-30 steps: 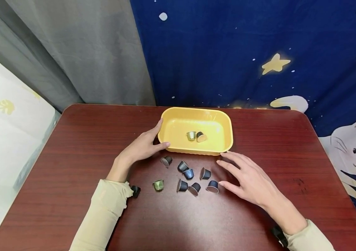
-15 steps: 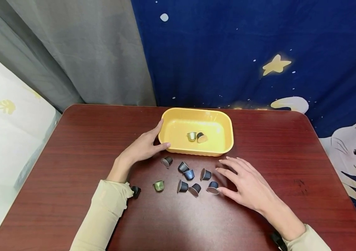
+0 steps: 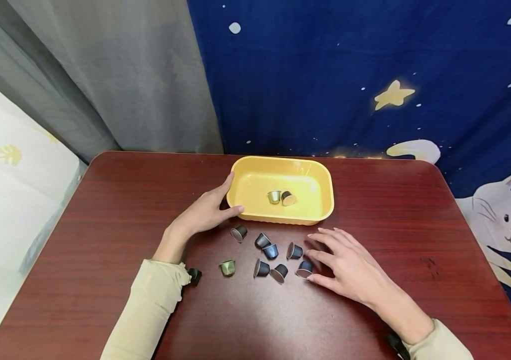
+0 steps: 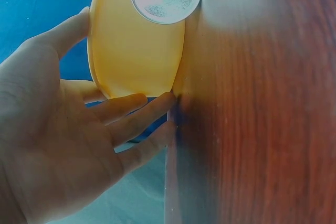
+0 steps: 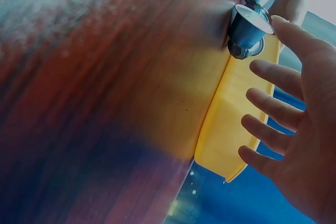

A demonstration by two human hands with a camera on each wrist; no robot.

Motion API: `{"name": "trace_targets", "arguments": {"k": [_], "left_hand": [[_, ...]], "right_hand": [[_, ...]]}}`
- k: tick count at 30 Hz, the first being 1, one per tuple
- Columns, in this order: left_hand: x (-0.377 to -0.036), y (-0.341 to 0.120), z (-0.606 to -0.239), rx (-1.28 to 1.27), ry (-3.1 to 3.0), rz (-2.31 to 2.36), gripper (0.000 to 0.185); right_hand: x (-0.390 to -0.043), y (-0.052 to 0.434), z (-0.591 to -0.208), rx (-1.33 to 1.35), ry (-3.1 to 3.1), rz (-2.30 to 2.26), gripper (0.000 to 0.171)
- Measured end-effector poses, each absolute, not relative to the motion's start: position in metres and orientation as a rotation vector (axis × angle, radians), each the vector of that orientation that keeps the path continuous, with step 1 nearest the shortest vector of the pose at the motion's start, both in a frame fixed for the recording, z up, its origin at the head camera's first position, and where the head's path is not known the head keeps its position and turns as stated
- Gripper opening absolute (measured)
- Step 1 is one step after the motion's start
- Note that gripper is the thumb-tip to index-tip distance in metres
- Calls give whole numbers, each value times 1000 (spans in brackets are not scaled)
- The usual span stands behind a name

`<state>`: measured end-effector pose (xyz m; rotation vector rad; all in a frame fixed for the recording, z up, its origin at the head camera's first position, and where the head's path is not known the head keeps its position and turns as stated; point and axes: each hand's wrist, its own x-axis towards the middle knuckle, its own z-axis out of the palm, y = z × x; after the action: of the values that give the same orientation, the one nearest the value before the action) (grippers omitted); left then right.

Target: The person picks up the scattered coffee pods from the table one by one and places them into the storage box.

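Observation:
A yellow tray (image 3: 323, 200) sits mid-table with two capsules (image 3: 281, 197) inside. My left hand (image 3: 231, 194) braces the tray's left end, thumb on the near corner and straight fingers (image 4: 131, 106) along its side. Several dark capsules (image 3: 271, 250) and one green capsule (image 3: 227, 267) lie scattered on the table in front of the tray. Spread and empty, my right hand (image 3: 316, 260) hovers at the right of that group. Its thumb is right beside the nearest dark capsule (image 3: 305, 269) (image 5: 247, 30); I cannot tell whether they touch.
The dark red wooden table (image 3: 102, 225) has rounded corners. A blue star-and-cat curtain (image 3: 372, 75) and a grey curtain (image 3: 124, 75) hang behind it. A white bed (image 3: 3, 200) stands at the left. Small black cameras (image 3: 194, 274) sit on both wrists.
My right hand has slid left and toward me, from the tray's near right corner to the rightmost capsules. The left hand and the tray have stayed put.

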<state>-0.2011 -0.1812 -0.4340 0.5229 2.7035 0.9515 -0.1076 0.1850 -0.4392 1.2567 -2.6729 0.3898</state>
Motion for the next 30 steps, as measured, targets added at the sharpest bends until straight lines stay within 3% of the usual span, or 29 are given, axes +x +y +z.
{"name": "trace_targets", "arguments": {"k": [30], "left_hand": [[-201, -181, -435, 522, 2708, 943, 97]], "right_hand": [[-109, 176, -449, 1311, -2611, 369, 41]]}}
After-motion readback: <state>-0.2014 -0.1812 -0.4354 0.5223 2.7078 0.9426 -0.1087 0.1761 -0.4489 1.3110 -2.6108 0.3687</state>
